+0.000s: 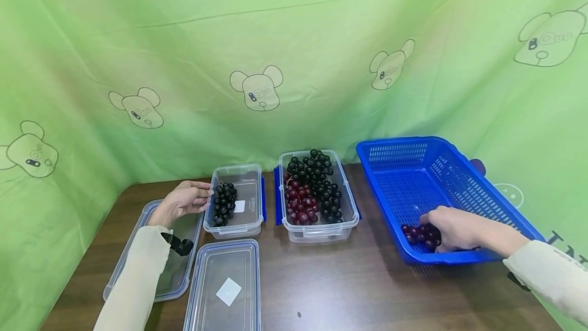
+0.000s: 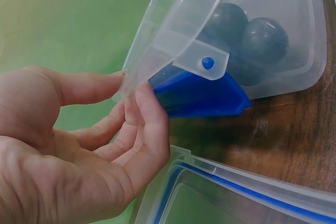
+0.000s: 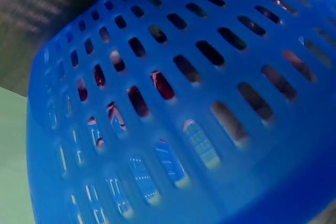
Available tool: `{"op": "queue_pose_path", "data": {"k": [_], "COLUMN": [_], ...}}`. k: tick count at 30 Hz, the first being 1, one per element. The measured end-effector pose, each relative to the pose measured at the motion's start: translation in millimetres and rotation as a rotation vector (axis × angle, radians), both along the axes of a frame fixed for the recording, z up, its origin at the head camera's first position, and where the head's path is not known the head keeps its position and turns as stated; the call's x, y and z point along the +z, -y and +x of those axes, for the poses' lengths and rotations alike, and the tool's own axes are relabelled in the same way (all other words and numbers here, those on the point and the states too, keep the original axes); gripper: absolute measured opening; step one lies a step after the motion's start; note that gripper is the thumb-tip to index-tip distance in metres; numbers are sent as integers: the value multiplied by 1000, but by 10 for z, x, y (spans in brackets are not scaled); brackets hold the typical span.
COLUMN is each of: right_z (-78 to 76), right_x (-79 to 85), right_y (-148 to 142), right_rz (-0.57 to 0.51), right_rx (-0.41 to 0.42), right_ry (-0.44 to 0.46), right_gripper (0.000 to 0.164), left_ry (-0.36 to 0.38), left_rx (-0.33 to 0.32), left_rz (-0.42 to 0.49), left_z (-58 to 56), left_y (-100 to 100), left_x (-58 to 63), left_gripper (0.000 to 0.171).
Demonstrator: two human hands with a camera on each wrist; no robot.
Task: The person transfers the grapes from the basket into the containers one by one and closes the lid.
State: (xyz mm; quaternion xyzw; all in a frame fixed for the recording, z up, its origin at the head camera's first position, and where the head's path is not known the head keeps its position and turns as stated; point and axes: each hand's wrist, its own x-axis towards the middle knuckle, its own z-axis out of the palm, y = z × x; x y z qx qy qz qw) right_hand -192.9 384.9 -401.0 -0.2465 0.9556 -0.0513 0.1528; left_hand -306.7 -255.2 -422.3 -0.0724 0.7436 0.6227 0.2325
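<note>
My left hand [image 1: 186, 201] pinches the left rim of the smaller clear container [image 1: 250, 188], thumb and fingertips meeting at its edge beside a blue side latch [image 2: 202, 95]. A bunch of black grapes [image 1: 225, 203] lies along that container's left side. Inside the blue basket [image 1: 399, 188], my right hand [image 1: 455, 229] reaches down at the near end, its fingers curled over a bunch of dark red grapes [image 1: 418, 235]; the fingertips are hidden. Only the slotted basket wall, with red grapes glimpsed behind it, fills the right wrist view.
Between the smaller container and the basket stands a larger clear container [image 1: 319, 234] with red and black grapes. Two clear lids lie at the front left, one lid [image 1: 181, 275] under my left forearm, another lid [image 1: 225, 269] beside it. A green curtain [image 1: 193, 65] hangs behind the wooden table [image 1: 317, 290].
</note>
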Motion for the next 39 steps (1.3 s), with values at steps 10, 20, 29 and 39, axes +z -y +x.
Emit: {"op": "queue_pose_path", "data": {"k": [10,20,29,39], "right_z": [-19,-41,-85,-21], "right_x": [-59,-122,-23,131], "right_y": [-40,-20,-45,-77], "right_rz": [14,10,-58,-197], "right_rx": [-5,64,5,-72], "right_ry": [-31,-99,-104,-203], "right_gripper": [52,40,51,60], "left_ry": [9,9,12,16], "left_rx": [6,18,25,21], "left_rz": [12,8,14,29], "left_z": [-5,-21,-22,1], "left_y": [-4,4,12,7], "left_x": [5,11,26,4], "left_gripper": [51,50,49,49]}}
